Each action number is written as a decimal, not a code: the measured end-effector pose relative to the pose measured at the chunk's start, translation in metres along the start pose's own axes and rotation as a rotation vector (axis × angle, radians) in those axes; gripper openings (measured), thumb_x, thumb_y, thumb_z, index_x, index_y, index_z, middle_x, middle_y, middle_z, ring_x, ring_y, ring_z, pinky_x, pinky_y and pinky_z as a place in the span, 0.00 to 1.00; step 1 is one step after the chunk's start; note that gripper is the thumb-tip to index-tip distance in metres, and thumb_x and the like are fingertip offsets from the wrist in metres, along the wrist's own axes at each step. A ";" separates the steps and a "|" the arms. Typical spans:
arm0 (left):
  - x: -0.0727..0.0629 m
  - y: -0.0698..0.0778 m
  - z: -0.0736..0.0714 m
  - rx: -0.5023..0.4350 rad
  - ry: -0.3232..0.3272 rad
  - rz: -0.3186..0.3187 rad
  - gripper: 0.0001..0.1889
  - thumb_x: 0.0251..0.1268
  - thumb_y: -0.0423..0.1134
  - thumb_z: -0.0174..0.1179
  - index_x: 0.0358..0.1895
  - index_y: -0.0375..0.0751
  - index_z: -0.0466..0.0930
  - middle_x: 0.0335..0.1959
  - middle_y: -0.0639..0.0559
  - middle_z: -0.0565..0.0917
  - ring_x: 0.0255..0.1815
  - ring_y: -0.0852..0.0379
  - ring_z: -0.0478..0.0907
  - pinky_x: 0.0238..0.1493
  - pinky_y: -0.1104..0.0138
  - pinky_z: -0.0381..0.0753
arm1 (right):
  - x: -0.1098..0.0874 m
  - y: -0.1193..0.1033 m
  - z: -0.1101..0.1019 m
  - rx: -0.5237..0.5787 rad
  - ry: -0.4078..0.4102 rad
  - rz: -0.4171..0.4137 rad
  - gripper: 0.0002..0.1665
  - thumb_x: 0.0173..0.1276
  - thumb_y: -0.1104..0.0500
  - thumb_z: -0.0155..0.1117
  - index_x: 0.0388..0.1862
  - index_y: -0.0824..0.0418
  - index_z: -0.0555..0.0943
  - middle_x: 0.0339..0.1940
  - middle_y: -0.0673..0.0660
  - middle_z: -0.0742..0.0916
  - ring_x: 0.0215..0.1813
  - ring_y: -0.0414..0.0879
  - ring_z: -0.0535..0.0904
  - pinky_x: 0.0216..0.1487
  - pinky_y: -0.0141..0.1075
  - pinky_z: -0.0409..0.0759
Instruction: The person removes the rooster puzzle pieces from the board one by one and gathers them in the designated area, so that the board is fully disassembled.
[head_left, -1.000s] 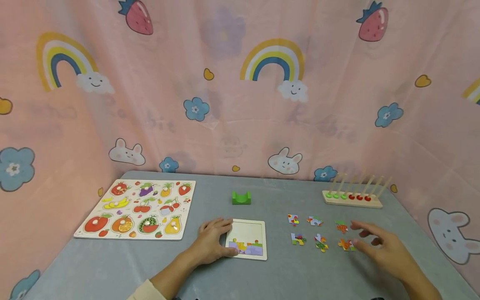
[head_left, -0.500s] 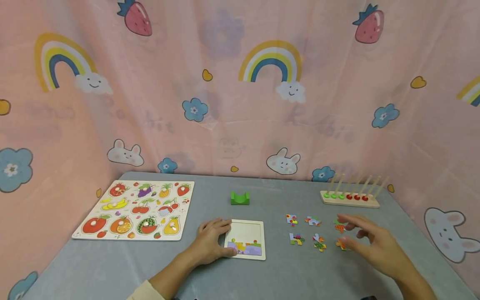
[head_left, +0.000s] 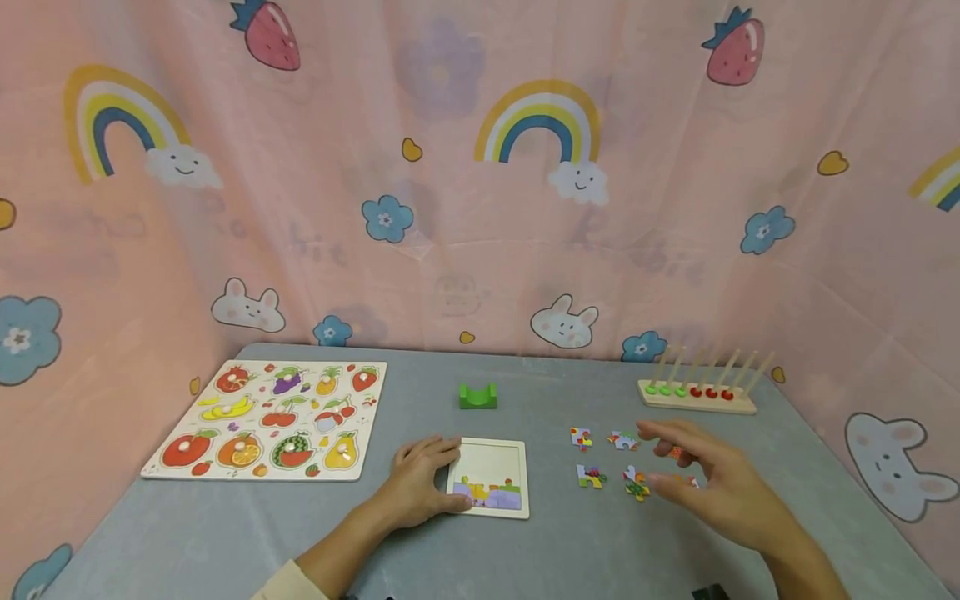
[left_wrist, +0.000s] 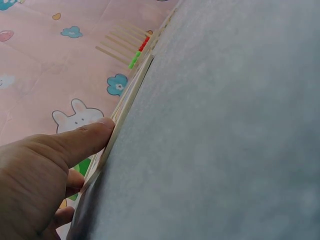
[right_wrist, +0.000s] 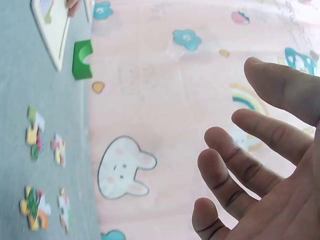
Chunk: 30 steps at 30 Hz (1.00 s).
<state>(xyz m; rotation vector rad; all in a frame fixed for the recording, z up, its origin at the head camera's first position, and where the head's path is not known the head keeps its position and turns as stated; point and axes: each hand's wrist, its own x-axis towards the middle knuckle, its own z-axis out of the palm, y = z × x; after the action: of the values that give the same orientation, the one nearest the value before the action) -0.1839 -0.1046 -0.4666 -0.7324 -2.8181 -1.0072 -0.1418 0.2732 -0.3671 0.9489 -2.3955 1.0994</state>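
My left hand (head_left: 416, 485) holds the left side of a small square wooden puzzle tray (head_left: 491, 458), with the thumb at its lower left corner. Several fitted jigsaw pieces (head_left: 497, 497) line the tray's bottom. In the left wrist view the thumb (left_wrist: 90, 140) lies against the tray's pale edge (left_wrist: 131, 95). Over the loose jigsaw pieces (head_left: 591, 477) to the tray's right, my right hand (head_left: 723, 492) hovers, thumb and fingers spread apart with nothing between them. It partly covers the rightmost pieces. The right wrist view shows the palm and fingers (right_wrist: 250, 167) holding nothing.
A fruit peg puzzle board (head_left: 266, 421) lies at the left. Behind the tray stands a green block (head_left: 478, 397) with a curved notch. A wooden peg rack (head_left: 697, 397) with green and red beads is at the back right. A pink printed curtain (head_left: 450, 275) hangs behind the table.
My right hand has moved left across the loose jigsaw pieces, from beside the rightmost ones to near the middle ones. The left hand stays on the puzzle tray. The head view shifts slightly.
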 end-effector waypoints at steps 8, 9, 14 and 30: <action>-0.001 0.000 -0.001 -0.009 -0.002 -0.001 0.39 0.46 0.50 0.75 0.61 0.30 0.75 0.65 0.45 0.72 0.69 0.41 0.60 0.63 0.40 0.49 | 0.018 -0.011 0.011 0.005 -0.025 -0.039 0.35 0.53 0.70 0.74 0.62 0.57 0.78 0.49 0.47 0.82 0.43 0.40 0.74 0.40 0.29 0.70; -0.001 0.000 -0.001 -0.008 -0.002 -0.001 0.39 0.46 0.51 0.75 0.61 0.30 0.75 0.65 0.45 0.72 0.69 0.41 0.60 0.63 0.40 0.49 | 0.020 -0.013 0.012 0.006 -0.033 -0.044 0.35 0.54 0.69 0.74 0.62 0.57 0.78 0.50 0.47 0.82 0.44 0.39 0.74 0.40 0.29 0.70; -0.001 0.001 -0.002 -0.008 -0.002 -0.005 0.40 0.46 0.51 0.75 0.61 0.30 0.75 0.65 0.46 0.72 0.69 0.41 0.60 0.63 0.41 0.49 | 0.032 -0.022 0.020 0.022 -0.057 -0.044 0.33 0.56 0.67 0.74 0.61 0.53 0.78 0.51 0.44 0.82 0.45 0.39 0.75 0.42 0.31 0.72; -0.001 0.002 -0.003 -0.009 -0.012 -0.004 0.40 0.46 0.50 0.75 0.61 0.30 0.75 0.66 0.45 0.72 0.69 0.41 0.60 0.62 0.40 0.49 | 0.055 -0.036 0.062 0.124 -0.071 -0.124 0.31 0.57 0.64 0.74 0.61 0.58 0.78 0.51 0.48 0.81 0.45 0.43 0.74 0.41 0.35 0.73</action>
<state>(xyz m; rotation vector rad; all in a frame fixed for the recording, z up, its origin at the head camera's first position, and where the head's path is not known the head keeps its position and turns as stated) -0.1826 -0.1051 -0.4635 -0.7370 -2.8278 -1.0207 -0.1581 0.1855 -0.3579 1.1804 -2.3098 1.1974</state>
